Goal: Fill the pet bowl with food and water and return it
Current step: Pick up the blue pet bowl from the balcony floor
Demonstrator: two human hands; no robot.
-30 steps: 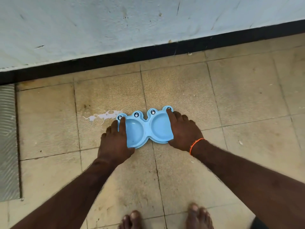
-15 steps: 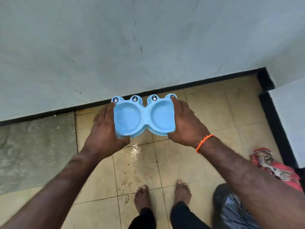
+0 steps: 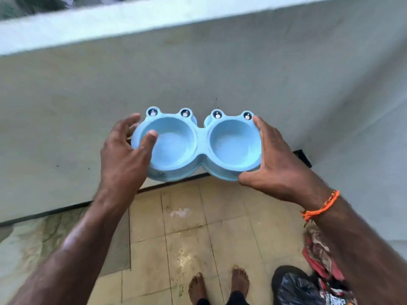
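Smooth light-blue plastic double pet bowl (image 3: 196, 148) with frog eyes, held in the air before a grey wall (image 3: 220, 73).

Left hand (image 3: 125, 157) pinches its left rim (thumb inside the basin); right hand (image 3: 279, 164) clasps the right end. Below: worn beige floor tiles (image 3: 187, 238), a black bag (image 3: 295, 287).

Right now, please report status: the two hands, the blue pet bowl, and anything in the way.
Left hand and right hand grip the ends of the blue pet bowl. Bowl held in the air, both cups look empty. Low wall directly ahead.
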